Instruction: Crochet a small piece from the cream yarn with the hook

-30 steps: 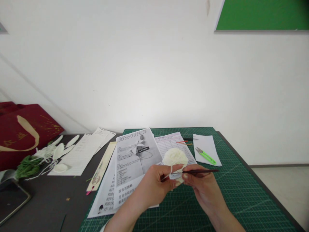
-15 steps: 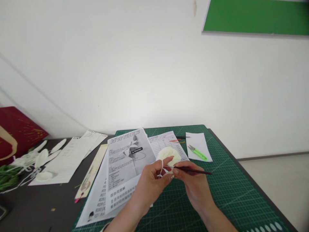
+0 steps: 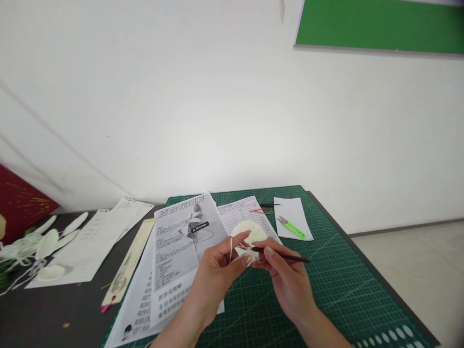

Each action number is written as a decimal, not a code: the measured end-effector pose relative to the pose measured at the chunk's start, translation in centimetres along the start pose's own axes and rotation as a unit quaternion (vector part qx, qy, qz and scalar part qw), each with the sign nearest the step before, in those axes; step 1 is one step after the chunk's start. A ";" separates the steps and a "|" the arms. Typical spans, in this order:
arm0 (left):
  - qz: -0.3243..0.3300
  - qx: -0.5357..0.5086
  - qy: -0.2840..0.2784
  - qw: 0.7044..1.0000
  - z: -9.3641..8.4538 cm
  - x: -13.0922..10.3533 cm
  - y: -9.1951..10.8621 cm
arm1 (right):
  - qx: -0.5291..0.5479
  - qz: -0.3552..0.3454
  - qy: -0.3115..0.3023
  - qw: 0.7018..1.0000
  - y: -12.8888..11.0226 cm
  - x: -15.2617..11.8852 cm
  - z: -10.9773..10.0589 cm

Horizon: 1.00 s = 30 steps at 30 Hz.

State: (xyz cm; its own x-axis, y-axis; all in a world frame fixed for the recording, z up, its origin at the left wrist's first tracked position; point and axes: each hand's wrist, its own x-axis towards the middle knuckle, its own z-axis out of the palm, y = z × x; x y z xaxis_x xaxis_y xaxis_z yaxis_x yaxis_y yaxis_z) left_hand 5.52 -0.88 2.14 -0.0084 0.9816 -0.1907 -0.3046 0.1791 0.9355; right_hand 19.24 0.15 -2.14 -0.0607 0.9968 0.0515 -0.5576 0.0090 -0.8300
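Note:
My left hand [image 3: 213, 273] is closed, pinching a small white crochet piece [image 3: 250, 254] between thumb and fingers. A strand of white yarn [image 3: 231, 249] loops over its raised index finger. My right hand [image 3: 292, 287] grips a crochet hook [image 3: 292, 256] with a dark brown handle, thumb lying along it. The hook's tip meets the white piece, but the exact stitch is too small to make out. Just beyond both hands sits a cream yarn ball [image 3: 252, 229], partly hidden by my fingers.
Printed pattern sheets [image 3: 177, 241] lie left of my hands on a green cutting mat [image 3: 348, 290]. Green thread snips [image 3: 293, 228] rest on white paper [image 3: 300, 208] at right. A ruler-like strip [image 3: 128, 263], handwritten sheets [image 3: 97, 237] and white crocheted petals [image 3: 47, 243] are farther left.
The view has swung slightly right, so everything sits farther left. My right thumb now lies over the hook's handle, and its fingers have shifted. Both hands stay close together at the white piece.

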 end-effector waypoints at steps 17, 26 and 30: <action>0.011 -0.011 0.018 1.000 -0.3 0.1 -0.5 | 0.065 0.048 0.066 0.995 0.0 0.1 0.2; -0.049 -0.013 -0.057 0.997 -1.6 0.8 0.1 | 0.118 0.085 0.035 0.989 -0.6 0.3 0.0; -0.044 -0.010 -0.095 0.994 -2.2 1.0 1.0 | 0.140 0.099 0.024 0.985 -0.6 0.5 0.0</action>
State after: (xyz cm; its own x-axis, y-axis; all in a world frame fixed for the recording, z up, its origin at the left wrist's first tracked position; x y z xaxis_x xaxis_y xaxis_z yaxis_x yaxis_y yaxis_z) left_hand 3.11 0.10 2.23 0.1985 0.9575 -0.2094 -0.3158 0.2648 0.9111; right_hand 19.56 0.63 -1.66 -0.1550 0.9796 -0.1282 -0.7453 -0.2011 -0.6357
